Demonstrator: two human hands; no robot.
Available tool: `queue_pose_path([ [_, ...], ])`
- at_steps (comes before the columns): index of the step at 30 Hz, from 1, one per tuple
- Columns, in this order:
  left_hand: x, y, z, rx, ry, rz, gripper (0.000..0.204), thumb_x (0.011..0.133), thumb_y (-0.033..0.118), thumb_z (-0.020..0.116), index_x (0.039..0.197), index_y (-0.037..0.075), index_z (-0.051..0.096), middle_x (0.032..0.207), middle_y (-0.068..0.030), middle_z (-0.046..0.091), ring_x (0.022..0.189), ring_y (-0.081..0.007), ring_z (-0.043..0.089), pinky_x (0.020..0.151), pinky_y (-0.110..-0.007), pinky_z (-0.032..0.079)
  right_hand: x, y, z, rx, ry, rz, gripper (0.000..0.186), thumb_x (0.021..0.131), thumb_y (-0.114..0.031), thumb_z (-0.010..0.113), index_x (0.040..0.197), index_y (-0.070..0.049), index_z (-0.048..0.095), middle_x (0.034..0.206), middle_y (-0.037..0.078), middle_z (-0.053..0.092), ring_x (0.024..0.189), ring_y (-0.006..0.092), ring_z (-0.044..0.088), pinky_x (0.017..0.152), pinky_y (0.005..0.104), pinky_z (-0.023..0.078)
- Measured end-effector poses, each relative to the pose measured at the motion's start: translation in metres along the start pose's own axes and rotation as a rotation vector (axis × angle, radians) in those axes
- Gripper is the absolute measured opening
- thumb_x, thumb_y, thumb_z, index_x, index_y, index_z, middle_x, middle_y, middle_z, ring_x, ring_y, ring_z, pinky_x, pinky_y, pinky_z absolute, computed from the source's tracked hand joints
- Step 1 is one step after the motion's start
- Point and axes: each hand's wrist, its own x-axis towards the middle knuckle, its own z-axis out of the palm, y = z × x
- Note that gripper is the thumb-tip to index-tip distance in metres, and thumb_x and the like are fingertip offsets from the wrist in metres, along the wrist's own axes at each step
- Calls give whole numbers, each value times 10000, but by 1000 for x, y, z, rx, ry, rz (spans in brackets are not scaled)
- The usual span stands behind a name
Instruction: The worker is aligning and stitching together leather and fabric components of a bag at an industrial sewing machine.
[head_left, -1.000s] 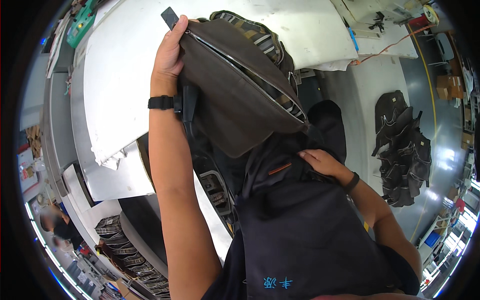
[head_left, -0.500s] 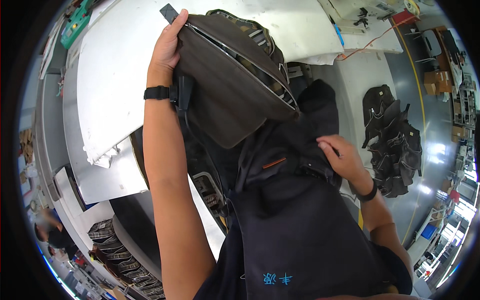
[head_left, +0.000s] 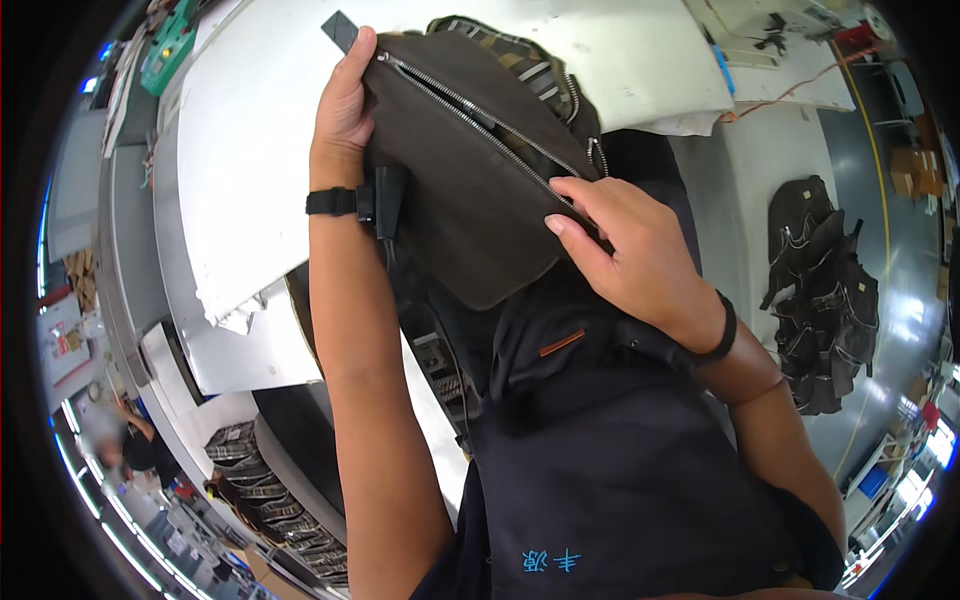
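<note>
My left hand (head_left: 345,105) grips the upper left end of a dark brown bag (head_left: 455,190), beside a dark tab (head_left: 341,31) that sticks out past the thumb. A long silver zipper (head_left: 480,115) runs diagonally across the bag and gapes partway. Plaid camouflage lining (head_left: 510,52) shows at the bag's far edge. At the zipper's lower right end is my right hand (head_left: 640,250), its thumb and forefinger apart over the bag's edge. Its other fingers are curled, and whether they touch the bag's underside is hidden.
A white-covered work table (head_left: 250,160) lies beneath and behind the bag. To the right hangs a pile of dark bag pieces with zippers (head_left: 820,300). Several plaid pieces (head_left: 265,480) are stacked at lower left. Another person (head_left: 140,445) is at the far left.
My right hand has come up and left from beside my apron to the bag's right end. My left hand keeps its hold. The view has shifted slightly.
</note>
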Motion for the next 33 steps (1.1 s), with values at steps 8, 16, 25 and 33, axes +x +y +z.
queue_pose_path([
  [8, 10, 5, -15, -158, -379, -27, 648, 1005, 596, 599, 1211, -14, 672, 1099, -110, 733, 995, -204, 693, 914, -348, 566, 5, 16, 2, 211, -55, 75, 227, 897, -94, 767, 1100, -15, 701, 826, 94, 666, 709, 245, 641, 638, 348, 504],
  [16, -93, 70, 89, 1189, 498, 415, 657, 926, 463, 772, 1274, -81, 647, 916, -70, 646, 866, -155, 620, 738, -337, 534, -1, 8, 9, 246, 95, -16, 163, 900, -71, 730, 1053, -22, 701, 840, 102, 683, 726, 290, 669, 650, 371, 526],
  [25, -184, 12, 145, 1132, 372, 190, 622, 997, 104, 640, 1546, -21, 376, 1471, -268, 519, 1141, -285, 661, 935, -355, 552, 2, -38, 39, 330, 128, -252, 99, 841, -81, 687, 901, -45, 618, 833, 124, 639, 809, 340, 670, 700, 433, 549],
  [33, -170, 21, 120, 471, 332, 189, 502, 999, -70, 516, 1498, -84, 454, 1398, -177, 614, 1256, -235, 610, 1072, -349, 481, 26, 111, -57, -105, 610, -88, 264, 938, -146, 698, 1176, -32, 693, 1161, 180, 702, 1076, 363, 675, 953, 421, 538],
])
